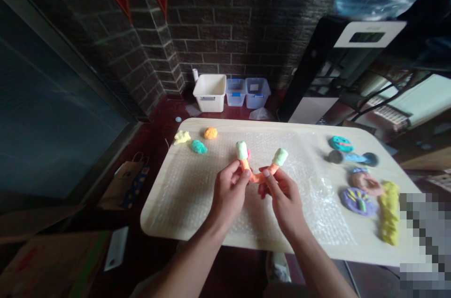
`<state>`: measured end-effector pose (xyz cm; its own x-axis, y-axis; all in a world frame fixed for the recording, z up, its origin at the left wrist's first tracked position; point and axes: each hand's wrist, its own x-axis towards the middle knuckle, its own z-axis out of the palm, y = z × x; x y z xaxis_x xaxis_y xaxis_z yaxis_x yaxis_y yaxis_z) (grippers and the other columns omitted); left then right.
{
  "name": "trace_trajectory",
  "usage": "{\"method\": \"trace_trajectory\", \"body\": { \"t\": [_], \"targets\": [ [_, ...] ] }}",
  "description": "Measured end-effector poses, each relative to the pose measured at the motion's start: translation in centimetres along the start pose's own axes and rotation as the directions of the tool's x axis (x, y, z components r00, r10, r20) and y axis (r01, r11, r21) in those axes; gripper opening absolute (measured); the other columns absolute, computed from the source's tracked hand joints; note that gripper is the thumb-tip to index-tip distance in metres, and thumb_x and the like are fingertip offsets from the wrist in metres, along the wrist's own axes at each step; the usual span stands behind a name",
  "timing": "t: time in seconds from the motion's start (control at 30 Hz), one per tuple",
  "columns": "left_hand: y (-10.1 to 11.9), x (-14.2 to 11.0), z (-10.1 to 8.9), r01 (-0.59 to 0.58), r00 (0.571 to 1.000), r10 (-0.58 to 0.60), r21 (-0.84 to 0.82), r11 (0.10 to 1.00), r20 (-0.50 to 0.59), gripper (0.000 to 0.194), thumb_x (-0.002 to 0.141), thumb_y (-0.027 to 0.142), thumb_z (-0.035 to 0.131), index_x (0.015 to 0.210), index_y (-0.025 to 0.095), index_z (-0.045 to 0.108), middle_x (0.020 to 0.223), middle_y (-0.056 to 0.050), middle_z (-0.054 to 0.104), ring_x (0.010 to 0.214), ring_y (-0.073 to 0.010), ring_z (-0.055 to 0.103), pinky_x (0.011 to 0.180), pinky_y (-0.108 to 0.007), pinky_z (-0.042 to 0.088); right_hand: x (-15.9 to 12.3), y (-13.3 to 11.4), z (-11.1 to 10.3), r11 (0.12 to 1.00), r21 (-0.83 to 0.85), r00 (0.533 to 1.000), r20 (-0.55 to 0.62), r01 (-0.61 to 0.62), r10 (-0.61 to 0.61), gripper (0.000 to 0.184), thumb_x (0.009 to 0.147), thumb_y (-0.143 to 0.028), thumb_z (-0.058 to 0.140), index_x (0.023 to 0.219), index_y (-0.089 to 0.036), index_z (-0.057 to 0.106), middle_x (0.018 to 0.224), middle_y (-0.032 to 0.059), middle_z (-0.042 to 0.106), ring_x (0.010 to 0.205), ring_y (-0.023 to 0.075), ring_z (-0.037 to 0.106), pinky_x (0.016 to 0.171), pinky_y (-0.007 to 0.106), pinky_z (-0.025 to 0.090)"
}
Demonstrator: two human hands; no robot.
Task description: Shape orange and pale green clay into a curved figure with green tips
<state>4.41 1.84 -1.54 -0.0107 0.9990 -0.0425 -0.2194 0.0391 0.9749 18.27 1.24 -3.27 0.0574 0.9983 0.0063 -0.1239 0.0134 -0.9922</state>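
Between my two hands is a U-shaped clay piece (pixel 258 177), an orange bent roll with a pale green block on each upturned end. My left hand (pixel 230 187) pinches its left bend between thumb and fingers. On the other side, my right hand (pixel 283 194) grips the right part the same way. A bit of pink shows behind the left green end; what it belongs to is hidden. The piece is held above a sheet of bubble wrap (pixel 197 194) on the pale wooden table (pixel 151 215).
At the table's far left lie yellow (pixel 182 137), green (pixel 199 146) and orange clay lumps (pixel 210 133). Along the right are a teal disc (pixel 341 144), a blue dumbbell shape (pixel 353 158), a pinkish ring (pixel 367 182), a purple disc (pixel 358 201) and a yellow strip (pixel 389 213). Bins (pixel 210 93) stand beyond.
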Motion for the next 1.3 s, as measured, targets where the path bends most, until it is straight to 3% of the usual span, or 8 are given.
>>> {"method": "trace_trajectory", "body": {
  "t": [0.13,0.47,0.67,0.83,1.0,1.13,1.3],
  "targets": [
    [0.1,-0.8,0.0,0.009,1.0,-0.009,0.028,1.0,-0.006,0.018,0.094,0.033,0.069,0.084,0.018,0.067,0.082,-0.002,0.069,0.075,-0.0167,0.061,0.073,-0.026,0.045,-0.7,-0.1,-0.1,1.0,-0.002,1.0,0.01,0.002,-0.002,0.031,0.098,-0.05,0.07,0.094,-0.02,0.072,0.068,0.0,0.064,0.059,0.0144,0.056,0.056,0.027,0.046],
    [0.1,-3.0,-0.8,-0.03,0.998,0.02,0.193,0.981,0.052,0.023,0.091,0.039,0.068,0.082,0.018,0.067,0.073,-0.002,0.065,0.068,-0.0167,0.058,0.065,-0.025,0.043,-2.8,-0.8,-0.8,0.996,-0.089,0.998,0.056,0.0,0.005,0.038,0.095,-0.056,0.071,0.101,-0.018,0.073,0.074,0.003,0.069,0.059,0.015,0.059,0.055,0.028,0.048],
    [0.5,-2.7,-1.0,-0.046,0.998,0.036,0.205,0.978,0.049,0.022,0.092,0.039,0.065,0.085,0.018,0.067,0.076,-0.002,0.067,0.07,-0.0179,0.061,0.066,-0.026,0.044,-2.6,-0.4,-0.9,0.991,-0.132,0.999,0.035,-0.017,0.022,0.04,0.096,-0.057,0.069,0.105,-0.018,0.073,0.069,0.0022,0.066,0.06,0.0172,0.059,0.057,0.031,0.048],
    [0.7,-2.0,-0.9,-0.037,0.999,0.038,0.159,0.987,-0.002,0.018,0.093,0.036,0.065,0.089,0.019,0.066,0.083,-0.003,0.069,0.076,-0.0185,0.064,0.071,-0.026,0.046,-2.2,-0.5,-0.2,0.991,0.089,0.994,-0.035,-0.098,0.102,0.046,0.096,-0.058,0.066,0.119,-0.018,0.072,0.081,0.0053,0.071,0.066,0.0191,0.061,0.057,0.03,0.047],
    [0.6,-2.1,-0.9,-0.02,1.0,0.018,0.132,0.991,0.019,0.016,0.096,0.034,0.064,0.094,0.018,0.065,0.086,-0.003,0.069,0.08,-0.0186,0.063,0.075,-0.028,0.047,-1.6,-1.0,-0.5,0.909,0.393,0.979,-0.084,-0.139,0.186,0.048,0.092,-0.063,0.065,0.113,-0.021,0.074,0.104,0.0101,0.076,0.068,0.0184,0.06,0.053,0.029,0.044],
    [0.3,-2.5,-0.9,-0.007,0.999,-0.001,0.146,0.989,0.05,0.015,0.094,0.032,0.066,0.096,0.018,0.066,0.089,-0.005,0.07,0.082,-0.0201,0.066,0.076,-0.029,0.048,-1.5,-1.2,-1.0,0.914,0.386,0.969,-0.152,-0.122,0.193,0.046,0.09,-0.06,0.072,0.115,-0.022,0.076,0.106,0.0099,0.077,0.075,0.0184,0.062,0.058,0.029,0.044],
    [0.6,-2.6,-0.7,0.038,0.999,-0.037,0.051,0.998,-0.005,0.037,0.093,0.036,0.068,0.127,0.022,0.066,0.099,-0.006,0.075,0.091,-0.0233,0.07,0.087,-0.033,0.051,-1.7,-1.3,-1.0,0.928,0.364,0.974,-0.166,-0.081,0.151,0.039,0.089,-0.056,0.077,0.109,-0.023,0.079,0.091,0.0065,0.075,0.083,0.0208,0.066,0.069,0.032,0.049]
  ]
}}
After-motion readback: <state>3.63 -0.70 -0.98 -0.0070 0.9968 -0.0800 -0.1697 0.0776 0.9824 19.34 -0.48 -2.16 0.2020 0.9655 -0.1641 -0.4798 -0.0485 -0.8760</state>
